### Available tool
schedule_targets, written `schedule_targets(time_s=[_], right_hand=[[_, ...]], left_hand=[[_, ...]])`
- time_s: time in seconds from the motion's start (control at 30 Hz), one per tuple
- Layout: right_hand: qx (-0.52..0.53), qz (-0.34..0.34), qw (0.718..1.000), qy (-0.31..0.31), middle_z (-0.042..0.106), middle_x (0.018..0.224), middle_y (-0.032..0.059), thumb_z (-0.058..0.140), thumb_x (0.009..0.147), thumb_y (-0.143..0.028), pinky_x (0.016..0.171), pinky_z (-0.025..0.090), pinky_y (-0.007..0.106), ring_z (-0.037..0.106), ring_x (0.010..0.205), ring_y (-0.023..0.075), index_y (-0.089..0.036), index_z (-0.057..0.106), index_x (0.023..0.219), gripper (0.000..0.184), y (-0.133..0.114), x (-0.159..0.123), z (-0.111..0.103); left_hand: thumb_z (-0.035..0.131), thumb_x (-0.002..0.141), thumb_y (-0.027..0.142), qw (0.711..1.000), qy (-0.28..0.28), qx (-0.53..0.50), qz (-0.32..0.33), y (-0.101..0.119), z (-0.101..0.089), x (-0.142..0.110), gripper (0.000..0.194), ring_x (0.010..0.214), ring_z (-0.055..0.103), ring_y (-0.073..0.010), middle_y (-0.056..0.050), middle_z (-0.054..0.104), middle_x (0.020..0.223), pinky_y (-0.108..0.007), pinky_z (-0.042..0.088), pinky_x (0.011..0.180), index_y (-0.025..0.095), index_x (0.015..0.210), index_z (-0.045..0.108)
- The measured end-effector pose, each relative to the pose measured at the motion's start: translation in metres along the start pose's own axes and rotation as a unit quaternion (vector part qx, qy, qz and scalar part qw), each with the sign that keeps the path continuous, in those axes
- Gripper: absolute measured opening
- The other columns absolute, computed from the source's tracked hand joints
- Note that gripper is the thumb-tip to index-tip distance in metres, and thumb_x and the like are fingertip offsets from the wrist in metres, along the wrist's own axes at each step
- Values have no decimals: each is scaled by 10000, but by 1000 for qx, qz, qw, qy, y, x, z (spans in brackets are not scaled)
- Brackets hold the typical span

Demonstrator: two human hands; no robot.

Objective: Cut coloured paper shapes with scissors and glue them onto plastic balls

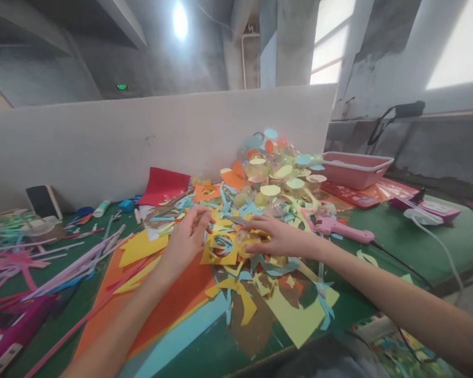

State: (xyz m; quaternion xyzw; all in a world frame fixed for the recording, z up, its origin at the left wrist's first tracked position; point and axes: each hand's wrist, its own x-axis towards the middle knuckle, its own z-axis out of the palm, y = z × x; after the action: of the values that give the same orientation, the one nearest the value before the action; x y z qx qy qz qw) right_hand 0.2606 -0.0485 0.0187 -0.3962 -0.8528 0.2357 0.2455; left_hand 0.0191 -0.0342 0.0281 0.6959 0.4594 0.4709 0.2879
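My right hand (pixel 278 236) is closed around a clear plastic ball half (pixel 245 243) and rests on a litter of paper scraps (pixel 236 273). My left hand (pixel 187 236) hovers just left of it with its fingertips pinched together near a yellow scrap; what they hold is too small to make out. Behind both hands rises a heap of clear capsules (pixel 276 168) capped with coloured paper discs. Sheets of orange, yellow and blue paper (pixel 173 304) lie under my left forearm.
A pink glue gun (pixel 341 228) lies right of my hand, its cord running off the green table (pixel 398 231). A pink tub (pixel 355 169) stands at the back right. Pink paper strips (pixel 43 268) spread at left. A white board (pixel 142 136) walls the back.
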Motion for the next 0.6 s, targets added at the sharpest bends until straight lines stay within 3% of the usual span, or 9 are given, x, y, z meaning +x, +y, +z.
schedule_targets(time_s=[0.1,0.17,0.3,0.43,0.6], right_hand=[[-46,-15,999,-15,580,1215,84,581,839,-605,973,408,427,472,1181,284,-257,627,1202,506,0,-1,2],[-82,-18,996,-21,604,1186,85,591,837,-599,967,405,442,465,1170,301,-246,635,1177,492,0,-1,6],[-98,-9,995,-32,636,1098,89,584,858,-575,908,443,423,493,1095,287,-221,593,1212,502,1,-1,15],[-110,-13,994,-20,626,1164,96,557,895,-531,926,440,419,492,1112,280,-221,536,1270,487,0,0,16],[-156,-31,987,-12,640,1164,69,615,879,-459,961,432,439,508,1101,287,-247,550,1248,430,4,5,18]], left_hand=[[557,856,492,995,47,80,26,-4,-9,2,261,766,592,-203,-34,664,888,-271,456,629,262,954,629],[566,856,455,990,47,128,29,-8,-9,2,222,828,578,-228,-34,662,909,-314,449,750,269,949,643],[545,875,399,985,-23,167,46,-19,1,-4,190,1001,549,-273,-46,655,994,-380,398,902,268,973,642],[589,858,353,965,-134,203,99,-25,9,-11,184,1056,540,-287,-38,678,1035,-405,397,913,290,1025,635],[605,857,331,910,-134,321,226,-32,9,-8,249,974,582,-270,-43,705,1036,-397,425,869,270,1098,609]])
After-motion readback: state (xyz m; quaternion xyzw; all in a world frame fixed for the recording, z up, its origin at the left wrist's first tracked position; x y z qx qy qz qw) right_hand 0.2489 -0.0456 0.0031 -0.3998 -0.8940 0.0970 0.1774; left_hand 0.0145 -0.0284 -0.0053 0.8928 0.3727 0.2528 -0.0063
